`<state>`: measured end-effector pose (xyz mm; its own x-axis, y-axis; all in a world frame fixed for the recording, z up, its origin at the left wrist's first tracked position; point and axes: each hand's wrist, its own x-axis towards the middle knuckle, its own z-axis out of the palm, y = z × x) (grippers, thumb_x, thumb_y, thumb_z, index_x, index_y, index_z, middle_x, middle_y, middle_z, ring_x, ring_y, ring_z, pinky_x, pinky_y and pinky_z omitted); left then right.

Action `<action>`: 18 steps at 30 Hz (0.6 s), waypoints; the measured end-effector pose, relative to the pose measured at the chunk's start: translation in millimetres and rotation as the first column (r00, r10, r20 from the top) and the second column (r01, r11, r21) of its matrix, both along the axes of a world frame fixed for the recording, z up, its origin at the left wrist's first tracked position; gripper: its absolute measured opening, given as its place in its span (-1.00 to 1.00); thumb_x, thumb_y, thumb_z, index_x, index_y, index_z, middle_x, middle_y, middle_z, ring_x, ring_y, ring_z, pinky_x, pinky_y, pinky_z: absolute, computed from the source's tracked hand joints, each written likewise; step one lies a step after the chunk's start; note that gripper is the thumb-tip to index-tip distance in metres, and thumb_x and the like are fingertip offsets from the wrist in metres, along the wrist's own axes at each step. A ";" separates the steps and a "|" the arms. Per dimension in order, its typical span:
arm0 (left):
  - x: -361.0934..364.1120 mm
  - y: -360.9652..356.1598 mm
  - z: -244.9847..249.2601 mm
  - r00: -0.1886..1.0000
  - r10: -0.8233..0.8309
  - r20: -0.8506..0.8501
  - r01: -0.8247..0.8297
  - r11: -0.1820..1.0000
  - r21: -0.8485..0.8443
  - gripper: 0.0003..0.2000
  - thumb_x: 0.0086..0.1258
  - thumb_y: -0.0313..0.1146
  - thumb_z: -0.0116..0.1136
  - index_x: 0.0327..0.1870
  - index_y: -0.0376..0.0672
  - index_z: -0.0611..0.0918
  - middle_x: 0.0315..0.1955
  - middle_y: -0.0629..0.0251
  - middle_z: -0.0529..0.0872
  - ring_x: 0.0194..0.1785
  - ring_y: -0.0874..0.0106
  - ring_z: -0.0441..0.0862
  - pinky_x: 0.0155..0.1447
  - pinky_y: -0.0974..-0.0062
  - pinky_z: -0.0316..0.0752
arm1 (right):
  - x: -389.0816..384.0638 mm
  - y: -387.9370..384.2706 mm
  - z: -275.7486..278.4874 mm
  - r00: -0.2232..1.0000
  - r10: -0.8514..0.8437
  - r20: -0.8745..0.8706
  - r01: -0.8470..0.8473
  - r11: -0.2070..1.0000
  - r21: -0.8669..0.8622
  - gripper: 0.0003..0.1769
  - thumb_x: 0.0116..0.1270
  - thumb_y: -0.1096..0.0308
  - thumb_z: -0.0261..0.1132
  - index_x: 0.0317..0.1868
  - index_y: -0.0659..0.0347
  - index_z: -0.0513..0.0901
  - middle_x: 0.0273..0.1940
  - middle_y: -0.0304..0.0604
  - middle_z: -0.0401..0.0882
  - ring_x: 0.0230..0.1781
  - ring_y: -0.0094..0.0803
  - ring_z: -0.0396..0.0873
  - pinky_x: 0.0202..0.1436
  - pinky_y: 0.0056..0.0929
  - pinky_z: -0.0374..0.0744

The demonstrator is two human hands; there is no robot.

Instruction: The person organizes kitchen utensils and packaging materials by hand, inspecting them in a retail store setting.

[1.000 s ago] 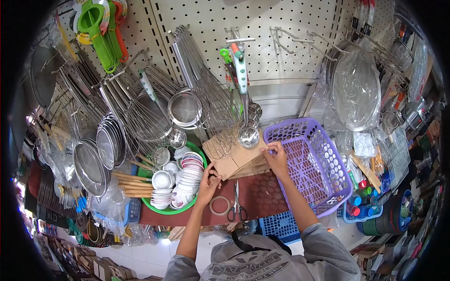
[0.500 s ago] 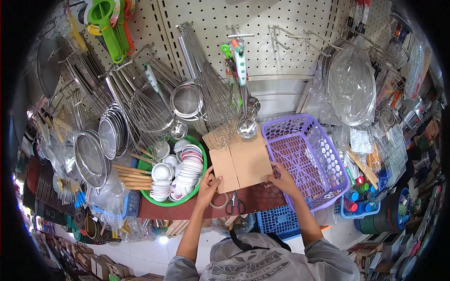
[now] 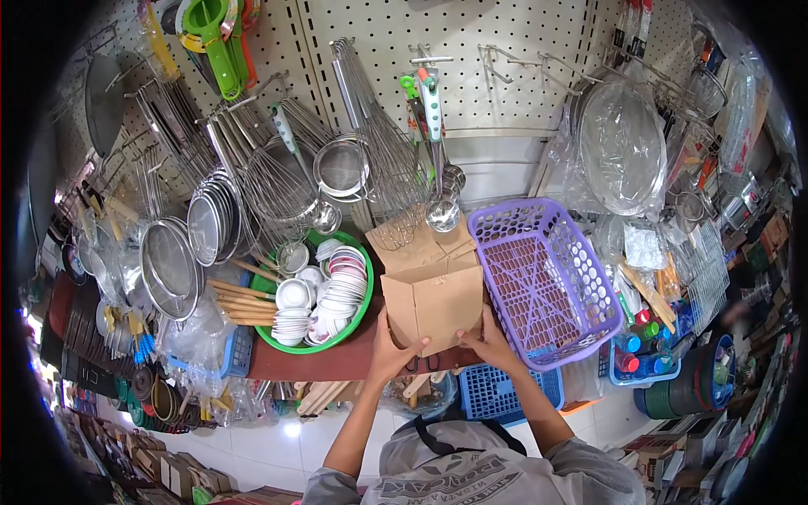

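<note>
A brown cardboard box (image 3: 444, 310) stands tilted on the red-brown tabletop, its opening toward the wall. My left hand (image 3: 394, 349) grips its near left corner, thumb on the front panel and fingers around the side. At the near right corner my right hand (image 3: 490, 340) holds the box the same way, thumb on the front. Behind the box lies more flat brown cardboard (image 3: 402, 231). Below the front panel, parts of the scissors' black handles (image 3: 433, 363) show; the rest is hidden.
To the left, a green basin (image 3: 368, 296) holds stacked white bowls and cups. A purple basket (image 3: 619, 316) stands to the right. Whisks (image 3: 383, 139), strainers (image 3: 343, 166) and ladles (image 3: 442, 210) hang over the table. Below the edge sits a blue basket (image 3: 497, 396).
The flat cardboard panel has been tilted up and now shows as a box with depth. Both hands have closed in on its near corners. The tape roll beside the scissors is now covered.
</note>
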<state>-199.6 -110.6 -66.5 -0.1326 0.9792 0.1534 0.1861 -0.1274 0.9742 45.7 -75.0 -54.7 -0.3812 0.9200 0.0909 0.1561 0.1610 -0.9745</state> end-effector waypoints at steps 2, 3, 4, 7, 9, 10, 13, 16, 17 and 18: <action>6.8 -1.2 -1.2 0.999 0.014 -0.038 -0.012 0.998 0.059 0.09 0.04 -0.18 0.68 0.53 -0.28 0.14 0.33 -0.04 0.46 0.38 0.20 0.47 0.42 0.20 0.41 | -4.3 -3.1 -3.0 0.999 0.024 0.022 -0.025 0.999 0.036 -0.14 0.52 0.16 0.33 0.59 0.25 0.01 0.43 0.13 0.28 0.48 -0.13 0.29 0.54 -0.20 0.29; 10.1 -3.2 3.5 0.999 0.016 -0.049 -0.013 0.997 0.070 0.12 0.01 -0.19 0.70 0.54 -0.27 0.11 0.31 -0.04 0.47 0.39 0.19 0.46 0.43 0.19 0.41 | -7.3 -6.6 -4.0 0.999 0.032 0.002 -0.032 0.999 0.026 -0.12 0.52 0.16 0.33 0.60 0.25 -0.02 0.46 0.14 0.23 0.51 -0.13 0.25 0.55 -0.21 0.27; 11.0 -5.0 7.3 0.998 0.019 -0.061 -0.014 0.997 0.081 0.16 -0.02 -0.19 0.71 0.54 -0.26 0.09 0.30 -0.04 0.49 0.39 0.18 0.46 0.44 0.18 0.40 | -9.4 -9.3 -5.3 0.999 0.040 -0.019 -0.040 0.999 0.016 -0.10 0.53 0.16 0.32 0.61 0.24 -0.04 0.50 0.15 0.19 0.54 -0.12 0.21 0.56 -0.21 0.26; 5.6 -10.5 12.4 0.997 -0.068 -0.036 0.068 0.998 -0.011 0.11 0.04 -0.29 0.69 0.53 -0.19 0.06 0.33 0.04 0.41 0.42 0.22 0.40 0.48 0.26 0.36 | -9.1 -5.9 -20.1 0.992 0.104 -0.071 -0.108 0.993 -0.052 -0.05 0.54 0.19 0.31 0.65 0.26 -0.13 0.55 0.17 0.09 0.56 -0.11 0.17 0.59 -0.22 0.20; 0.5 -11.7 11.2 0.992 -0.125 -0.020 0.125 0.992 0.010 0.10 0.05 -0.32 0.69 0.53 -0.15 0.07 0.34 0.07 0.40 0.44 0.23 0.38 0.48 0.27 0.35 | -9.0 -11.3 -21.5 0.983 0.080 -0.164 -0.097 0.990 -0.099 -0.07 0.59 0.06 0.22 0.67 0.19 -0.15 0.56 0.13 0.07 0.56 -0.11 0.18 0.58 -0.18 0.24; -2.2 -12.3 10.4 0.988 -0.153 -0.012 0.153 0.988 0.022 0.09 0.05 -0.33 0.69 0.53 -0.13 0.07 0.34 0.09 0.40 0.45 0.24 0.37 0.49 0.28 0.34 | -9.6 -13.3 -19.8 0.976 0.067 -0.210 -0.094 0.988 -0.122 -0.08 0.62 -0.01 0.18 0.68 0.15 -0.17 0.57 0.11 0.07 0.56 -0.10 0.18 0.58 -0.16 0.26; -11.6 -17.0 10.1 0.978 -0.199 -0.061 0.203 0.977 0.063 0.08 0.05 -0.41 0.66 0.54 -0.09 0.09 0.36 0.16 0.38 0.45 0.29 0.35 0.50 0.33 0.31 | -5.2 -5.9 -28.5 0.868 -0.002 -0.496 -0.265 0.843 -0.468 -0.10 0.63 -0.26 -0.04 0.70 0.00 -0.18 0.60 -0.04 0.06 0.57 -0.14 0.19 0.54 -0.07 0.36; -21.3 -17.9 2.3 0.966 -0.258 -0.027 0.259 0.965 0.039 0.06 0.03 -0.45 0.65 0.55 -0.10 0.13 0.37 0.20 0.36 0.46 0.35 0.31 0.50 0.35 0.28 | 0.9 -0.2 -26.3 0.826 0.044 -0.563 -0.348 0.825 -0.446 -0.07 0.55 -0.45 -0.19 0.70 -0.11 -0.13 0.62 -0.19 0.05 0.57 -0.20 0.22 0.48 -0.01 0.46; -24.4 -18.9 -0.3 0.963 -0.262 -0.060 0.265 0.963 0.046 0.05 0.03 -0.45 0.65 0.54 -0.10 0.15 0.37 0.21 0.36 0.46 0.36 0.29 0.51 0.34 0.27 | 4.4 3.5 -34.0 0.830 0.058 -0.555 -0.348 0.832 -0.433 -0.07 0.55 -0.45 -0.17 0.70 -0.10 -0.11 0.62 -0.20 0.06 0.57 -0.21 0.23 0.49 -0.01 0.45; -26.1 -19.2 0.6 0.959 -0.266 -0.092 0.272 0.961 0.053 0.04 0.03 -0.45 0.65 0.54 -0.11 0.17 0.37 0.23 0.36 0.46 0.38 0.28 0.51 0.34 0.25 | 5.4 9.1 -38.0 0.834 0.072 -0.546 -0.347 0.839 -0.420 -0.07 0.55 -0.44 -0.16 0.70 -0.10 -0.09 0.62 -0.21 0.07 0.56 -0.23 0.24 0.49 -0.01 0.44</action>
